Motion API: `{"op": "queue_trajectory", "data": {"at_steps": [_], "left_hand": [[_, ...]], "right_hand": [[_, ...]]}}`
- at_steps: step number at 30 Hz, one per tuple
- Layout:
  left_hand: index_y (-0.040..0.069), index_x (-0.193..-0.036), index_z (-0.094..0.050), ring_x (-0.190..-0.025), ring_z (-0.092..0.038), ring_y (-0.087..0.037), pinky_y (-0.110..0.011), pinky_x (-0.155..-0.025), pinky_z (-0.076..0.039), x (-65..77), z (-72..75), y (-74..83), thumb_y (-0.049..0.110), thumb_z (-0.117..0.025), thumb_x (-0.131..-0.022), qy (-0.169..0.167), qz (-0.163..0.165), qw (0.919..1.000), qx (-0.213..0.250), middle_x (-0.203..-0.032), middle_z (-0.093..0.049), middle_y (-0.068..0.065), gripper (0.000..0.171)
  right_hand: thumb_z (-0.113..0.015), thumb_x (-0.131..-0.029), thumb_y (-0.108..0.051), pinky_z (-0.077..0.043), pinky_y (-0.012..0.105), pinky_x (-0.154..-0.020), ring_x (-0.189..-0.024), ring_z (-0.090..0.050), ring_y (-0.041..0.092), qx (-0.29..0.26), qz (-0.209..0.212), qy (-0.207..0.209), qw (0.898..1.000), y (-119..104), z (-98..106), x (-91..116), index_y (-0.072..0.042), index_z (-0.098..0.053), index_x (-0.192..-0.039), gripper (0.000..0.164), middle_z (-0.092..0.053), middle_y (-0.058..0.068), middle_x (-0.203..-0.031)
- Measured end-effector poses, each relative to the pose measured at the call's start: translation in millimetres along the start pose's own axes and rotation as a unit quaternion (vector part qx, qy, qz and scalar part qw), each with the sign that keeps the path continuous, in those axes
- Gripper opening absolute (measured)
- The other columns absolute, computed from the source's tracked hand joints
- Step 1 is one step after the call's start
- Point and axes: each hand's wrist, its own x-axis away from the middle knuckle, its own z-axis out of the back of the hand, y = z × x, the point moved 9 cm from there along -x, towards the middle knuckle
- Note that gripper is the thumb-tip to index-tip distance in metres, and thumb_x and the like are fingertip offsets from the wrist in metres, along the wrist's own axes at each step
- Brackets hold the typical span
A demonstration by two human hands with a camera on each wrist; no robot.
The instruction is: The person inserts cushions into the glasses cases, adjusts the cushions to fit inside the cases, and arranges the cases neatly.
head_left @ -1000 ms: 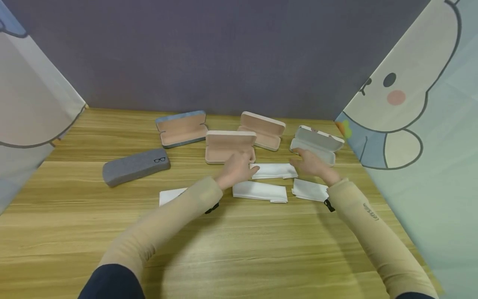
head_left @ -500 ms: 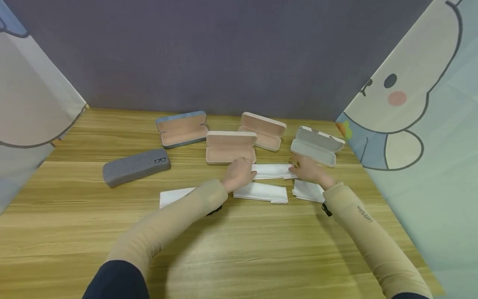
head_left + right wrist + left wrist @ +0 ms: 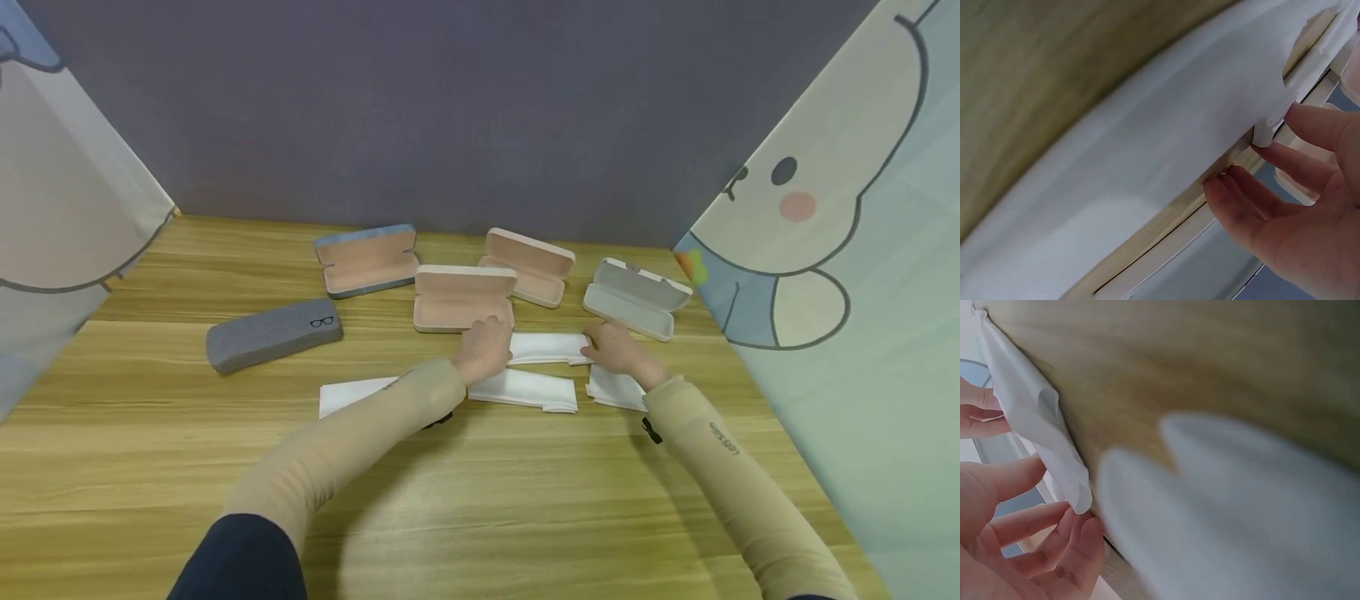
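A folded white cloth (image 3: 549,347) lies between my two hands on the wooden table. My left hand (image 3: 483,350) pinches its left end; in the left wrist view the thumb is above the cloth (image 3: 1038,422) and the fingers are at its lower edge. At the other end my right hand (image 3: 617,348) pinches the cloth's corner between thumb and index finger, as the right wrist view shows. Just beyond the left hand stands an open glasses case (image 3: 457,310) with a pink lining. An open grey-lined glasses case (image 3: 630,308) is beyond the right hand.
Nearer me lie more folded cloths: one in the middle (image 3: 525,390), one (image 3: 613,387) partly under the right hand, one (image 3: 348,394) partly behind the left sleeve. Farther back are a blue open case (image 3: 367,271) and a pink one (image 3: 528,271). A closed grey case (image 3: 273,335) sits left.
Both hands have come down to the rear cloth; the right hand moved back from the grey-lined case toward me, and both now pinch the cloth's ends.
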Motion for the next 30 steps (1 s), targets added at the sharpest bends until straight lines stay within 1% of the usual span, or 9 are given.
{"op": "queue_trajectory", "data": {"at_steps": [2, 5, 8, 11, 13, 17, 23, 26, 30], "left_hand": [[0.002, -0.119, -0.058, -0.096, -0.062, -0.029, -0.038, -0.077, -0.056, -1.0, 0.3, -0.6, 0.023, -0.061, -0.095, -0.001, 0.005, 0.9999, 0.010, -0.113, -0.061, -0.016, 0.033], [0.005, -0.118, -0.058, -0.092, -0.063, -0.026, -0.037, -0.074, -0.055, -3.1, 0.9, -2.6, 0.019, -0.064, -0.092, 0.000, 0.018, 0.9991, 0.038, -0.109, -0.063, -0.013, 0.030], [0.005, -0.113, -0.057, -0.075, -0.060, -0.020, -0.031, -0.061, -0.051, -6.0, 2.3, -2.6, 0.009, -0.063, -0.091, 0.007, 0.020, 0.9972, 0.072, -0.089, -0.063, -0.007, 0.023], [0.004, -0.101, -0.055, -0.055, -0.048, -0.013, -0.023, -0.046, -0.039, -8.7, 2.6, -1.2, -0.001, -0.055, -0.089, 0.010, 0.014, 0.9950, 0.099, -0.066, -0.050, -0.001, 0.013], [0.004, -0.096, -0.052, -0.047, -0.038, -0.011, -0.020, -0.041, -0.030, -8.8, 3.3, -0.6, -0.006, -0.052, -0.086, 0.013, 0.009, 0.9923, 0.123, -0.057, -0.039, 0.002, 0.014], [0.008, -0.076, -0.046, -0.044, -0.029, -0.009, -0.019, -0.040, -0.023, -8.4, 2.2, -2.4, -0.006, -0.056, -0.083, 0.009, 0.012, 0.9861, 0.165, -0.052, -0.031, 0.004, 0.018], [0.008, -0.074, -0.045, -0.043, -0.025, -0.008, -0.019, -0.039, -0.022, -10.2, -2.9, -4.8, -0.009, -0.050, -0.085, 0.012, 0.029, 0.9817, 0.188, -0.052, -0.029, 0.003, 0.020], [0.012, -0.063, -0.037, -0.042, -0.024, -0.008, -0.019, -0.039, -0.021, -10.0, -3.0, -4.2, -0.011, -0.047, -0.085, 0.013, 0.028, 0.9800, 0.197, -0.051, -0.028, 0.003, 0.033], [0.014, -0.053, -0.029, -0.042, -0.020, -0.008, -0.019, -0.040, -0.019, -7.2, 3.5, -4.8, -0.012, -0.048, -0.082, 0.026, 0.019, 0.9797, 0.198, -0.048, -0.024, 0.004, 0.044]], "right_hand": [[-0.059, -0.091, -0.009, -0.042, 0.054, -0.095, -0.103, -0.055, 0.046, -0.007, -0.003, 0.005, 1.000, 0.7, 0.2, 0.4, 0.017, -0.058, -0.116, 0.036, -0.063, 0.033, -0.113], [-0.061, -0.090, -0.008, -0.046, 0.046, -0.082, -0.088, -0.056, 0.037, -0.030, -0.006, 0.014, 0.999, 1.5, 2.1, 0.7, 0.015, -0.062, -0.106, 0.028, -0.067, 0.027, -0.096], [-0.062, -0.089, -0.006, -0.043, 0.036, -0.070, -0.076, -0.052, 0.027, -0.053, -0.011, 0.022, 0.998, 3.0, 5.1, 1.5, 0.012, -0.064, -0.097, 0.020, -0.064, 0.021, -0.083], [-0.062, -0.089, -0.006, -0.042, 0.031, -0.066, -0.071, -0.052, 0.022, -0.066, -0.017, 0.027, 0.997, 3.9, 6.5, 2.0, 0.011, -0.065, -0.094, 0.018, -0.064, 0.018, -0.080], [-0.062, -0.089, -0.006, -0.043, 0.029, -0.064, -0.070, -0.053, 0.021, -0.073, -0.026, 0.022, 0.997, 4.5, 5.6, 2.5, 0.012, -0.066, -0.096, 0.020, -0.065, 0.019, -0.081], [-0.060, -0.091, -0.006, -0.041, 0.027, -0.061, -0.068, -0.052, 0.019, -0.083, -0.038, 0.013, 0.996, 4.0, 1.6, 3.8, 0.012, -0.066, -0.096, 0.020, -0.064, 0.016, -0.079], [-0.058, -0.091, -0.006, -0.038, 0.025, -0.058, -0.063, -0.047, 0.015, -0.094, -0.037, 0.017, 0.995, 2.7, 0.6, 6.6, 0.012, -0.066, -0.094, 0.020, -0.059, 0.011, -0.072], [-0.056, -0.092, -0.007, -0.037, 0.025, -0.058, -0.062, -0.047, 0.015, -0.102, -0.038, 0.018, 0.994, 3.1, 1.9, 7.5, 0.013, -0.065, -0.097, 0.022, -0.059, 0.012, -0.071], [-0.055, -0.093, -0.007, -0.036, 0.026, -0.058, -0.061, -0.045, 0.014, -0.104, -0.037, 0.023, 0.994, 1.4, 5.7, 8.1, 0.013, -0.064, -0.098, 0.023, -0.057, 0.010, -0.068]]}}
